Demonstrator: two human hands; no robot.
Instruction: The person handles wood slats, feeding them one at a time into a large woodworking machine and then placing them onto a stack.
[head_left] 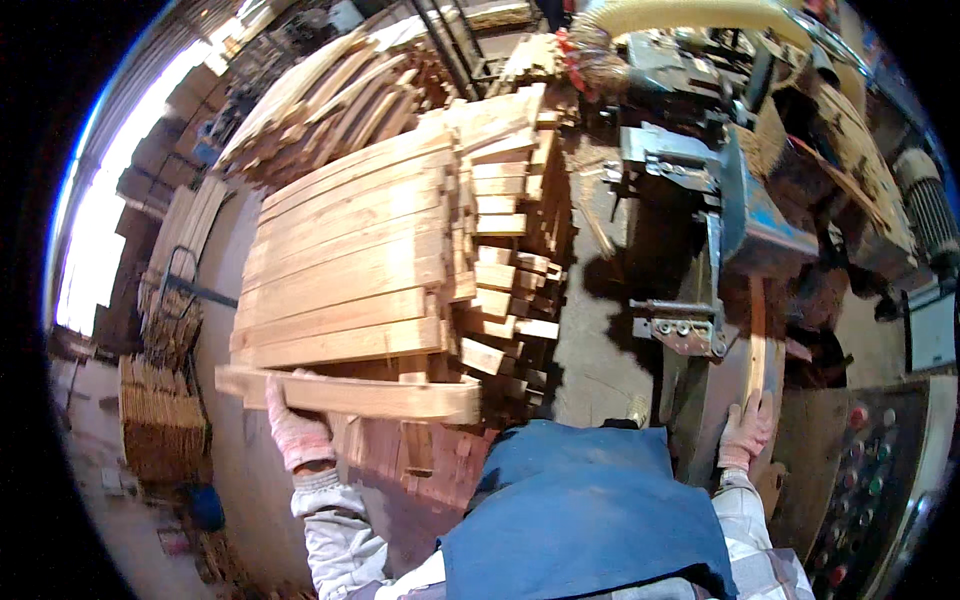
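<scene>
My left hand point(300, 430), in a pale pinkish work glove, grips a wooden board point(400, 398) near its left end. That board lies across the near side of a stack of planks point(345, 265), slightly apart from the plank behind it. My right hand point(748, 432), gloved the same way, is closed around the near end of a narrow wooden strip point(758, 335). The strip's far end runs under the blue metal housing of a machine point(765, 235), where it is hidden.
Shorter wood pieces point(490, 300) stick out at the stack's right side. A metal bracket point(685, 328) juts from the machine beside the strip. Right of me stands a control panel point(870, 480) with coloured buttons. More boards point(330, 100) lie piled at the back left.
</scene>
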